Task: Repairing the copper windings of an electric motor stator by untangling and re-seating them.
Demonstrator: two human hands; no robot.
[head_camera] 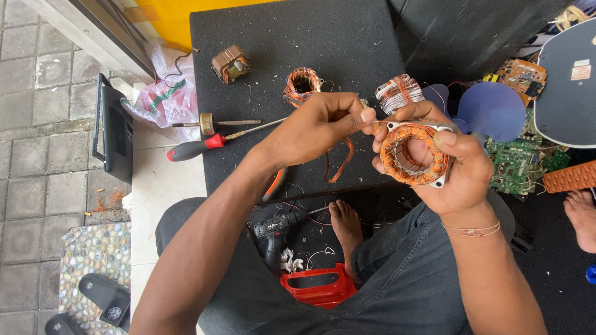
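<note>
Here the right hand (456,164) holds a round motor stator (415,155) with orange copper windings and a pale metal frame, grip wrapped round its rim, thumb across the front, stator raised above the lap just right of centre. The left hand (323,124) has its grip pinched tight on a thin wire end (371,123) at the stator's upper left edge, fingertips nearly touching the right hand's fingers.

Risks, as judgement: the wire looks fine and could snap or lose its coating if tugged at a sharp angle; the stator could twist in the palm if the pull is off-axis; loose copper strands (340,162) hanging below the left hand could snag.

On the black foam-topped bench (347,37): a second wound stator (303,84) behind the left hand, a small transformer-like coil (230,63) farther left, a whitish wrapped coil (399,92) by the right fingers, a red-handled screwdriver (197,147), a brass-headed tool (214,123).

Packages and labels: a crumpled clear plastic bag (164,93) with green and pink marks at the bench's left edge; a red open box (313,286) on the floor between the legs, beside a black cordless drill (273,231); green circuit boards (518,161) right; small pale rectangular stickers on a dark rounded panel (568,87) top right, print too small to tell.
</note>
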